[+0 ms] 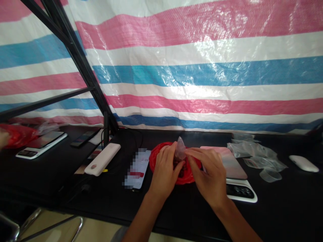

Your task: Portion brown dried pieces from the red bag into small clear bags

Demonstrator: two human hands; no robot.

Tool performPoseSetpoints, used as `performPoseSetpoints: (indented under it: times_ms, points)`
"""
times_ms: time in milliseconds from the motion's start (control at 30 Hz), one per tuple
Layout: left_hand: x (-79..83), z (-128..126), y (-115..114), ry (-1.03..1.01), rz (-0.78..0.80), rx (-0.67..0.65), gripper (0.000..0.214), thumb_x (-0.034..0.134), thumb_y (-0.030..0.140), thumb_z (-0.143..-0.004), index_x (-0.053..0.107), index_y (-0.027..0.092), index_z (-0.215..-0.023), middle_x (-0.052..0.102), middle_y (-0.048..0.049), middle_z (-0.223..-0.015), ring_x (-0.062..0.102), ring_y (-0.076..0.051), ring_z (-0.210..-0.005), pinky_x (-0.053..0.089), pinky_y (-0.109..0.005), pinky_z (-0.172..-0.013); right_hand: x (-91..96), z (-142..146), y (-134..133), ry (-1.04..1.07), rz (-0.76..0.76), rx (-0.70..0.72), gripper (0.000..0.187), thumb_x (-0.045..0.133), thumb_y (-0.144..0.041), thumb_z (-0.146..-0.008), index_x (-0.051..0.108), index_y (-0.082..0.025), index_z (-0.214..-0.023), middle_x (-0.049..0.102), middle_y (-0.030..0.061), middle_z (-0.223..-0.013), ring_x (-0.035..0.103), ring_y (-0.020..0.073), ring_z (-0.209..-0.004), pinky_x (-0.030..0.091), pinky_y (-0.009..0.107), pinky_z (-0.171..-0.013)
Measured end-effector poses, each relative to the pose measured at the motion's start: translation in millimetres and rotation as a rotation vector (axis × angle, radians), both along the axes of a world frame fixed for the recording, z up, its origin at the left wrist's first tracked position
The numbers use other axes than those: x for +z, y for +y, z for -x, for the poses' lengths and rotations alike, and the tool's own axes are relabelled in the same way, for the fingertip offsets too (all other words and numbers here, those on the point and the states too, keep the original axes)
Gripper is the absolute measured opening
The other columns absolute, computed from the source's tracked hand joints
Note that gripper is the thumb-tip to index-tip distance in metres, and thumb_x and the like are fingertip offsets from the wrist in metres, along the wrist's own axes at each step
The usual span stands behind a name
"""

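A small clear plastic bag (180,148) stands up between my two hands, over a red plastic bag (157,151) that lies spread on the black table. Small dark brown pieces (182,172) sit inside the red bag; I cannot make out their kind. My left hand (164,168) has its fingers closed against the left side of the clear bag, its thumb low by the brown pieces. On the other side, my right hand (210,173) pinches the clear bag's edge between thumb and fingertips. My hands hide part of both bags.
To the right are a white digital scale (252,196) with a shiny plate (233,163), several clear bags (262,154) and a white rounded object (304,163). Leftward lie a phone (138,171), a white power bank (103,159), a black metal frame (83,64) and another scale (37,151).
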State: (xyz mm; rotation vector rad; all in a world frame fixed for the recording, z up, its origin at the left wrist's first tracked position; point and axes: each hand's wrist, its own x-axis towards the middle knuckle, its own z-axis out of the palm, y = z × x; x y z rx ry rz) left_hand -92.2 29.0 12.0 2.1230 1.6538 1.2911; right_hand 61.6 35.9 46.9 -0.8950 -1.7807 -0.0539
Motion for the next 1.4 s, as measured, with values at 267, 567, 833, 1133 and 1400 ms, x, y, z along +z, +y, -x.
performPoseSetpoints:
  times_ms: [267,567,833,1133,1400]
  points:
    - [-5.2,2,1,-0.017,-0.077,0.044,0.054,0.062,0.026,-0.097,0.045,0.026,-0.148,0.063,-0.0104,-0.142,0.058,-0.026,-0.133,0.047,-0.047,-0.112,2.3,-1,-2,0.017,-0.04,-0.01,0.015,0.064,-0.016,-0.095,0.071,-0.027,-0.1,0.078,0.0016,-0.098,0.069,0.0202,-0.087,0.046,0.039,-0.084]
    - [-3.5,2,1,-0.044,-0.102,0.044,0.042,0.057,0.023,-0.1,0.051,0.025,-0.141,0.068,-0.009,-0.13,0.064,-0.024,-0.122,0.052,-0.042,-0.105,2.7,0,0,0.019,-0.049,-0.002,0.015,0.065,-0.016,-0.094,0.072,-0.027,-0.1,0.078,0.0016,-0.098,0.068,0.0197,-0.087,0.046,0.037,-0.082]
    - [-2.9,5,1,-0.024,-0.126,0.049,0.038,0.048,0.019,-0.102,0.051,0.024,-0.14,0.067,-0.0106,-0.128,0.064,-0.024,-0.12,0.051,-0.043,-0.105,-1.7,-2,5,-0.033,0.053,-0.047,0.016,0.06,-0.022,-0.098,0.074,-0.028,-0.102,0.077,0.0018,-0.096,0.067,0.0216,-0.087,0.045,0.039,-0.08]
    - [-2.1,5,-1,-0.023,-0.128,0.022,0.04,0.052,0.026,-0.103,0.049,0.027,-0.142,0.066,-0.0079,-0.135,0.061,-0.023,-0.126,0.049,-0.042,-0.109,-0.4,-19,13,-0.065,0.039,-0.158,0.014,0.06,-0.026,-0.1,0.073,-0.026,-0.102,0.078,0.0012,-0.09,0.065,0.021,-0.081,0.042,0.039,-0.08]
    - [3.8,8,-4,0.033,-0.239,0.083,0.036,0.053,0.021,-0.101,0.053,0.025,-0.136,0.065,-0.0095,-0.132,0.059,-0.025,-0.127,0.048,-0.045,-0.11,5.4,-97,56,0.002,0.047,-0.638,0.03,0.056,-0.038,-0.096,0.079,-0.019,-0.099,0.077,0.0111,-0.084,0.065,0.0282,-0.075,0.042,0.042,-0.076]
